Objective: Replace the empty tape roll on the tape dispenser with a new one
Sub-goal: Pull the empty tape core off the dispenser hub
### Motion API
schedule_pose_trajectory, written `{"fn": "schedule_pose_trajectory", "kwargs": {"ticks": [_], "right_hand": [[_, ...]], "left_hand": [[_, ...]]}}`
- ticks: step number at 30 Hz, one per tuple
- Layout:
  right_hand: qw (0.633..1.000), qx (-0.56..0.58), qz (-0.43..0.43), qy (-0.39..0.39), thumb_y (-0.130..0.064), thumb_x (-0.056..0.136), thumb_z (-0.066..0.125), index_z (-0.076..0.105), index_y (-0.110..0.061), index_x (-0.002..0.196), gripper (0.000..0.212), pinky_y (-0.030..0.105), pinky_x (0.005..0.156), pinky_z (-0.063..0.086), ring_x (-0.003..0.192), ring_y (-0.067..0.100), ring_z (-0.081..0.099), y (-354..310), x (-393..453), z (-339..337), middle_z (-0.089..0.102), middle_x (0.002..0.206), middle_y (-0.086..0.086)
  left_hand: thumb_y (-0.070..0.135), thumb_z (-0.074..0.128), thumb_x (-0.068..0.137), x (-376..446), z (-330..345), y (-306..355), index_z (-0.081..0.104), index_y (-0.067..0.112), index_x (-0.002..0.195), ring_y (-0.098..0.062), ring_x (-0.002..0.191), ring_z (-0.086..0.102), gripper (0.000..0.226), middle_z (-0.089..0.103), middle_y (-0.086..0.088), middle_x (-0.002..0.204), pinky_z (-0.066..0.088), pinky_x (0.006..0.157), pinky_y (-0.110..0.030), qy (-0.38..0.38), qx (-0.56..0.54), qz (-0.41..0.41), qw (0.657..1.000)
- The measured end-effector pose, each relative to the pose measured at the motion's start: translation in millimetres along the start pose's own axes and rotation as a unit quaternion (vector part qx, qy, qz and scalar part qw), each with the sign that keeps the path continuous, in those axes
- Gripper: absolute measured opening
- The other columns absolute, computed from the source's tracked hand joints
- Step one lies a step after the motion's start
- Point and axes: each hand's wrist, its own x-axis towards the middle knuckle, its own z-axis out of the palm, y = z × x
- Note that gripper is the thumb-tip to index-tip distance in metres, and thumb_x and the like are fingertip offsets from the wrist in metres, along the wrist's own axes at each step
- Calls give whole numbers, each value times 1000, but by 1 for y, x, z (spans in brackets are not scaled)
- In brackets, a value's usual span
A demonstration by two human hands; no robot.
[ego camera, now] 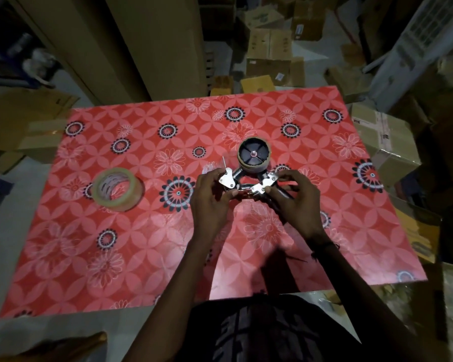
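Note:
A metal tape dispenser (246, 182) is held over the red flowered table (141, 244), right of centre. Its black hub carries a bare cardboard core (254, 155) on the far end, facing up. My left hand (211, 198) grips the dispenser's left metal plate with its fingertips. On the opposite plate and the handle, my right hand (294, 197) is closed in the same way. A new roll of clear tape (118, 189) lies flat on the table to the left, well apart from both hands.
Cardboard boxes (270, 53) crowd the floor beyond the table's far edge, and more boxes (385, 142) stand along its right side. A tall beige panel (131, 43) rises at the back left.

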Motion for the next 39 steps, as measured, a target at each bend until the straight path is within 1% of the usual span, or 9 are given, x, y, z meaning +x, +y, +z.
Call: {"fn": "schedule_pose_trajectory", "kwargs": {"ticks": [4, 11, 16, 18, 22, 25, 30, 35, 39], "right_hand": [[1000, 20, 13, -5, -5, 85, 90, 72, -5, 112, 33, 6, 72, 53, 83, -14, 71, -13, -2, 14, 73, 109, -4], [999, 10, 31, -12, -21, 86, 93, 76, -18, 114, 33, 8, 68, 54, 81, -6, 74, -35, -3, 47, 78, 108, -9], [999, 15, 36, 8, -23, 87, 92, 76, -13, 115, 34, 9, 65, 55, 76, -11, 74, -53, -6, 62, 79, 105, -4], [999, 7, 35, 14, -20, 87, 93, 73, -14, 114, 34, 9, 61, 55, 74, -10, 74, -62, -9, 66, 78, 105, -1], [999, -22, 28, 21, -26, 85, 94, 70, -25, 116, 40, 8, 65, 54, 80, 0, 73, -72, -12, 76, 79, 103, -3], [999, -30, 31, 27, -30, 88, 91, 72, -20, 119, 37, 12, 71, 56, 84, 2, 74, -75, -18, 91, 77, 104, -9], [997, -50, 45, 47, -33, 90, 88, 72, -16, 130, 46, 20, 86, 51, 100, 14, 70, -70, -25, 102, 72, 114, -8], [998, -8, 33, 55, -28, 92, 87, 75, -20, 111, 23, 11, 73, 51, 95, 17, 75, -70, -31, 104, 78, 110, -4], [997, 37, 45, 40, -34, 97, 82, 74, -23, 104, 14, 34, 87, 62, 109, 12, 75, -71, -26, 95, 80, 110, -9]], "left_hand": [[19, 94, 78, 11, -19, -9, 68, 22, 140, -15, 117, 64, 68, 62, 9, 130, 54, 100, -34, -17, 18, -25, 999], [11, 93, 76, 26, -51, -23, 71, 23, 130, -21, 116, 70, 59, 64, 8, 125, 58, 102, -40, -31, -27, -38, 998], [12, 91, 78, 32, -68, -35, 69, 19, 131, -11, 115, 69, 58, 66, 6, 129, 50, 92, -8, -52, -39, -10, 998], [12, 92, 79, 36, -73, -41, 67, 16, 133, -10, 114, 68, 59, 64, 5, 130, 49, 91, -5, -67, -39, -3, 997], [14, 94, 78, 39, -83, -45, 63, 20, 134, -6, 111, 65, 65, 58, 6, 129, 54, 94, -16, -67, -17, 19, 997], [21, 93, 80, 41, -94, -47, 59, 19, 138, -3, 109, 59, 67, 54, 3, 132, 44, 93, -4, -54, 0, 37, 998], [23, 88, 87, 47, -106, -44, 58, 25, 141, 7, 115, 58, 62, 55, 4, 141, 46, 95, -11, -67, -16, 42, 997], [24, 89, 86, 45, -110, -45, 58, 40, 136, 7, 114, 65, 61, 63, 13, 138, 53, 91, -21, -112, -42, 23, 993], [31, 92, 83, 48, -111, -36, 61, 29, 138, -9, 119, 64, 63, 60, 14, 134, 52, 97, -26, -101, -43, 60, 992]]}}
